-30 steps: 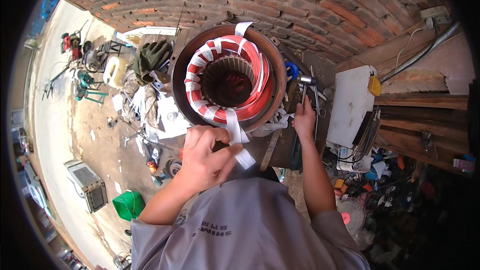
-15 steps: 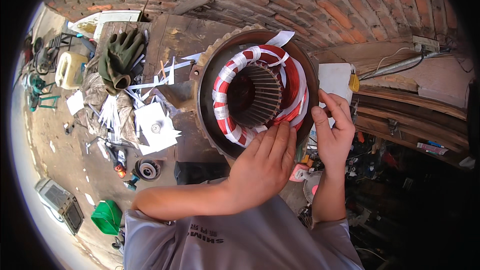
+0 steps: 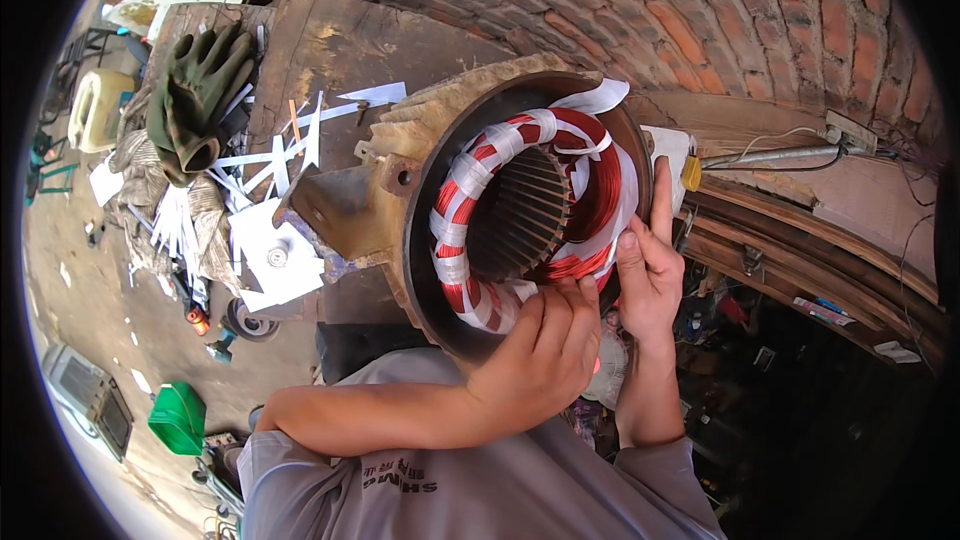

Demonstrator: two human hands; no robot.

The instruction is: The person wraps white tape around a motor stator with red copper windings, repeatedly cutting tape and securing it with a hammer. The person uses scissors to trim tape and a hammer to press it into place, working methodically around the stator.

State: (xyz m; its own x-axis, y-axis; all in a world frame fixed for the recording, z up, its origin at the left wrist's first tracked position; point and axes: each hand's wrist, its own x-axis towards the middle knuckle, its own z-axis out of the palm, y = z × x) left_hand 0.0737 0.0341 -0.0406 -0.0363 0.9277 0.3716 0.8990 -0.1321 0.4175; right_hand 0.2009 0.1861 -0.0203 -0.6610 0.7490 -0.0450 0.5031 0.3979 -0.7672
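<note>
Working at the coil [image 3: 452,230] inside the housing [image 3: 445,105], we seem to be tucking its lower edge — left hand [image 3: 540,350] bent over it, right hand [image 3: 650,285] half-curled alongside, either's hold unclear — next calling for steady fingertip pressure.

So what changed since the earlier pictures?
The left hand, earlier pinching white tape below the coil, now touches the coil's near edge. The right hand moved from tools to the right edge of the casing. The coil stays inside the casing, gloves to its left.
</note>
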